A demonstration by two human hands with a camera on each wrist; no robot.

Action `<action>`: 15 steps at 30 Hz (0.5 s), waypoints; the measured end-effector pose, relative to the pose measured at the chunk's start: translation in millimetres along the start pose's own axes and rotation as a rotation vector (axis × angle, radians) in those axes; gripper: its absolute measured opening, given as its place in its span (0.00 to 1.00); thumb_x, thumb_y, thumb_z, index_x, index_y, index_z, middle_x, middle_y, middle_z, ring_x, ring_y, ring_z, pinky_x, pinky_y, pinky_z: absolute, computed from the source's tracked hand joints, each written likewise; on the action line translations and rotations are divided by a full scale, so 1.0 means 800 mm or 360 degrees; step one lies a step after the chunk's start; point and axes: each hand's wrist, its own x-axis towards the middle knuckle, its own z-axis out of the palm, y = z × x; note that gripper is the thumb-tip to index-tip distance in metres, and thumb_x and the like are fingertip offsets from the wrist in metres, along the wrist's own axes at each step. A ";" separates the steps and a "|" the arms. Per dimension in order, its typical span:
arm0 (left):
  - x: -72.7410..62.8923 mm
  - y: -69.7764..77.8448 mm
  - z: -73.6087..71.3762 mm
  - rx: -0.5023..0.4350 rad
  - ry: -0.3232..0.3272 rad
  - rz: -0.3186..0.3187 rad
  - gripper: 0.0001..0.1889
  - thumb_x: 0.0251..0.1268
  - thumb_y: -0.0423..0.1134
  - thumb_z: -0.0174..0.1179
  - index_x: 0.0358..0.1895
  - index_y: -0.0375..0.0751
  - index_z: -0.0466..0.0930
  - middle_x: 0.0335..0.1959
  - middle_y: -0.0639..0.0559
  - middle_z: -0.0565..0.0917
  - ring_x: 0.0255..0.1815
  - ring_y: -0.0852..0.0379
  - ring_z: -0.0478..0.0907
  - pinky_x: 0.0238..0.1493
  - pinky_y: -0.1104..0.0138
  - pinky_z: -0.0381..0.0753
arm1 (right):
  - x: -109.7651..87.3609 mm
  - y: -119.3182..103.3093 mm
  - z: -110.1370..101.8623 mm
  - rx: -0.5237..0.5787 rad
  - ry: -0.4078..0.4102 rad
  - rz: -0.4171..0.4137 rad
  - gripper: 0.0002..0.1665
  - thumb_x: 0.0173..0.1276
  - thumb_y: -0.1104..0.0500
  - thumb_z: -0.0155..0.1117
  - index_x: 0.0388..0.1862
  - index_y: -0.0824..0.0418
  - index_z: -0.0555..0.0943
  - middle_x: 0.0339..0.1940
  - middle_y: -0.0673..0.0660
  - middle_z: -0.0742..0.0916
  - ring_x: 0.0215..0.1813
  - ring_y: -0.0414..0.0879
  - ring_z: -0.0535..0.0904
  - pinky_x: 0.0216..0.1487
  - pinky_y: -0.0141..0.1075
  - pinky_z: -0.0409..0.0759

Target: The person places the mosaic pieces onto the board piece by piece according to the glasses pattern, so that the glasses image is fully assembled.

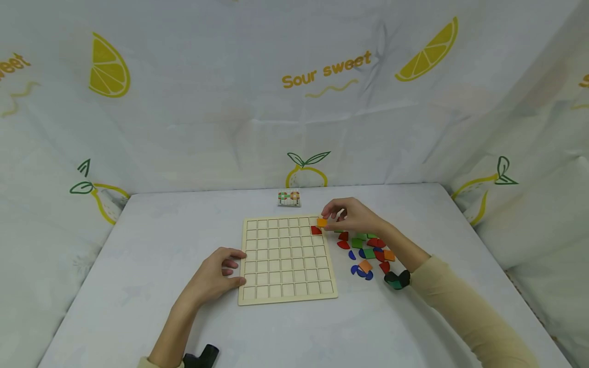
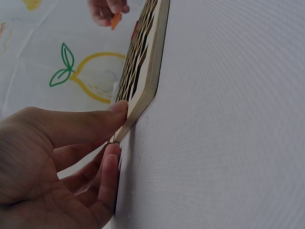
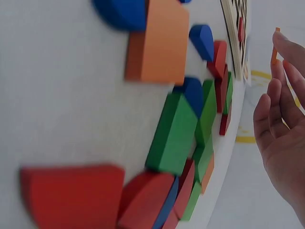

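A pale wooden grid board [image 1: 288, 300] lies on the table. At its left rim is my left hand [image 1: 216, 271], its thumb and extended index finger touching the frame at two separate spots; the left wrist view shows the thumb [image 2: 90, 125] over the rim. Above the board's far right corner, my right hand [image 1: 352, 214] pinches an orange square tile [image 1: 321, 223] between thumb and fingertips. In the right wrist view the tile [image 3: 275, 46] is seen edge-on. One red fan-shaped tile [image 1: 316, 230] sits just below it, in the board's right part.
Right of the board lie scattered tiles: green squares [image 1: 357, 243], red fans [image 1: 343, 245], blue half-rounds [image 1: 352, 254] and orange squares [image 1: 365, 266], partly under my right forearm. A small patterned card [image 1: 289, 197] stands beyond the board. Printed white cloth [image 1: 207, 143] hangs behind the table.
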 end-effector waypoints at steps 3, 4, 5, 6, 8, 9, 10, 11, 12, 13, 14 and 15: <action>0.000 0.000 0.000 -0.0002 0.0000 0.0005 0.28 0.57 0.29 0.80 0.62 0.42 0.84 0.57 0.44 0.84 0.53 0.51 0.83 0.60 0.54 0.86 | 0.008 -0.006 0.010 0.0017 -0.0016 -0.0019 0.16 0.66 0.57 0.83 0.50 0.57 0.88 0.45 0.54 0.92 0.48 0.48 0.82 0.48 0.31 0.83; 0.000 0.000 0.000 -0.0003 0.0001 0.0006 0.28 0.57 0.29 0.80 0.62 0.42 0.84 0.57 0.44 0.84 0.53 0.51 0.83 0.61 0.54 0.86 | 0.011 -0.007 0.013 0.0018 -0.0020 -0.0023 0.16 0.66 0.57 0.83 0.50 0.57 0.88 0.46 0.54 0.92 0.48 0.48 0.82 0.48 0.31 0.83; 0.000 0.000 0.000 -0.0004 0.0003 0.0007 0.28 0.57 0.29 0.80 0.62 0.42 0.84 0.57 0.44 0.84 0.54 0.51 0.83 0.61 0.54 0.86 | 0.013 -0.009 0.017 0.0024 -0.0027 -0.0021 0.16 0.66 0.56 0.83 0.49 0.56 0.88 0.46 0.54 0.92 0.47 0.48 0.82 0.48 0.31 0.83; 0.000 0.000 0.000 -0.0005 0.0004 0.0007 0.28 0.57 0.28 0.80 0.62 0.42 0.84 0.57 0.44 0.84 0.54 0.51 0.83 0.61 0.53 0.86 | 0.015 -0.011 0.020 0.0025 -0.0034 -0.0024 0.15 0.66 0.56 0.83 0.49 0.56 0.88 0.46 0.54 0.92 0.47 0.47 0.82 0.48 0.32 0.83; 0.000 0.000 0.000 -0.0001 0.0007 0.0006 0.28 0.57 0.29 0.80 0.62 0.42 0.84 0.57 0.44 0.84 0.54 0.51 0.83 0.61 0.53 0.86 | 0.020 -0.015 0.026 0.0028 -0.0050 -0.0021 0.16 0.66 0.56 0.83 0.49 0.56 0.88 0.45 0.54 0.91 0.46 0.47 0.82 0.48 0.32 0.83; 0.000 0.000 0.000 0.0003 0.0008 0.0006 0.28 0.57 0.29 0.80 0.62 0.42 0.84 0.57 0.44 0.84 0.54 0.51 0.83 0.61 0.53 0.86 | 0.022 -0.017 0.030 0.0024 -0.0057 -0.0018 0.16 0.66 0.56 0.83 0.49 0.56 0.88 0.45 0.53 0.91 0.46 0.46 0.82 0.47 0.32 0.83; 0.000 -0.001 0.000 0.0007 0.0009 0.0005 0.28 0.57 0.29 0.80 0.62 0.42 0.84 0.57 0.44 0.84 0.54 0.51 0.83 0.61 0.53 0.86 | 0.024 -0.019 0.032 0.0020 -0.0065 -0.0017 0.16 0.66 0.56 0.83 0.49 0.56 0.88 0.45 0.53 0.91 0.45 0.46 0.82 0.47 0.32 0.83; 0.000 0.000 0.000 0.0007 0.0009 0.0005 0.28 0.57 0.29 0.81 0.62 0.42 0.84 0.57 0.45 0.84 0.54 0.51 0.83 0.61 0.53 0.86 | 0.026 -0.020 0.035 0.0012 -0.0074 -0.0012 0.15 0.66 0.57 0.83 0.48 0.56 0.88 0.45 0.53 0.92 0.45 0.45 0.83 0.47 0.32 0.83; 0.000 0.000 0.000 0.0006 0.0010 0.0004 0.28 0.57 0.29 0.81 0.62 0.42 0.84 0.57 0.45 0.84 0.54 0.51 0.83 0.61 0.53 0.86 | 0.027 -0.022 0.037 0.0000 -0.0082 -0.0015 0.16 0.65 0.57 0.83 0.48 0.57 0.88 0.45 0.53 0.92 0.45 0.45 0.83 0.46 0.32 0.82; 0.000 -0.001 0.000 0.0007 0.0011 0.0003 0.28 0.56 0.29 0.81 0.62 0.42 0.84 0.57 0.45 0.84 0.54 0.51 0.83 0.61 0.53 0.86 | 0.028 -0.023 0.039 -0.0013 -0.0091 -0.0010 0.15 0.65 0.57 0.83 0.48 0.57 0.88 0.45 0.53 0.92 0.45 0.45 0.83 0.46 0.31 0.82; 0.000 0.000 0.000 0.0003 0.0011 0.0002 0.28 0.56 0.29 0.81 0.62 0.42 0.85 0.57 0.45 0.84 0.54 0.51 0.83 0.61 0.53 0.86 | 0.029 -0.024 0.041 -0.0028 -0.0100 -0.0012 0.15 0.66 0.58 0.83 0.48 0.57 0.88 0.45 0.53 0.92 0.45 0.44 0.83 0.45 0.31 0.82; 0.000 0.000 0.000 0.0000 0.0011 0.0001 0.28 0.56 0.29 0.81 0.62 0.42 0.85 0.57 0.45 0.84 0.54 0.51 0.83 0.61 0.53 0.86 | 0.030 -0.025 0.042 -0.0044 -0.0107 -0.0012 0.15 0.66 0.58 0.83 0.48 0.57 0.88 0.45 0.53 0.92 0.44 0.45 0.83 0.45 0.31 0.81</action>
